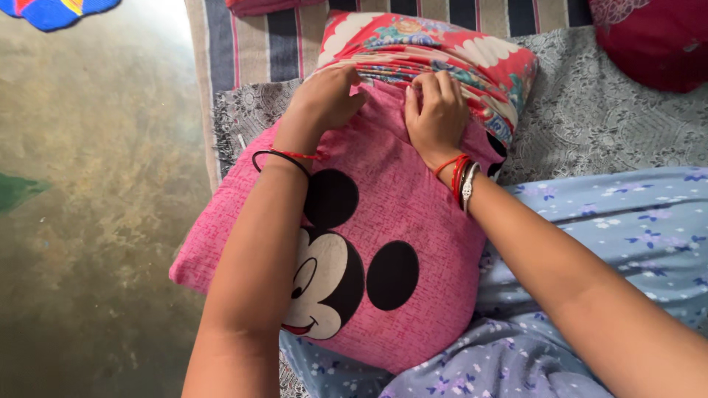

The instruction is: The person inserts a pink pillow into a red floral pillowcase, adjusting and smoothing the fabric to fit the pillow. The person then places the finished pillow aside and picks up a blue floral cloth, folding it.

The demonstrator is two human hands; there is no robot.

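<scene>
So over on the far left there's a mottled greenish-brown floor (pixel 88 221), with a bit of a blue round mat (pixel 51 11) peeking in at the top corner, well away from either grip.

Left hand (pixel 324 96) is curled up tight, fingers pinched onto the edge of the red floral fabric pillow cover (pixel 435 51), right where it meets the top of the pink woven cushion with the black-and-white cartoon mouse face (pixel 383 221). So that grip is closed on the cover's bunched hem. The cushion stretches down and left from there, lying tilted under both forearms, with the mouse face just below the left wrist. That wrist has a black band and a thin red thread (pixel 291 155).

Right hand (pixel 436 110) sits just beside the left one, near but not touching, fingers also folded down and gripping the same gathered hem of the floral cover. The cover's bulk sits just above and to the right of this grip, already pulled over the cushion's top end. Red threads and a silver bangle (pixel 463 180) on that wrist.

Under it all there's a grey patterned bedsheet (pixel 612 110), a striped cloth (pixel 258 44) above the left grip, light blue flowered fabric (pixel 627 221) below the right arm, and a dark red pillow (pixel 649 37) off at the top right.
</scene>
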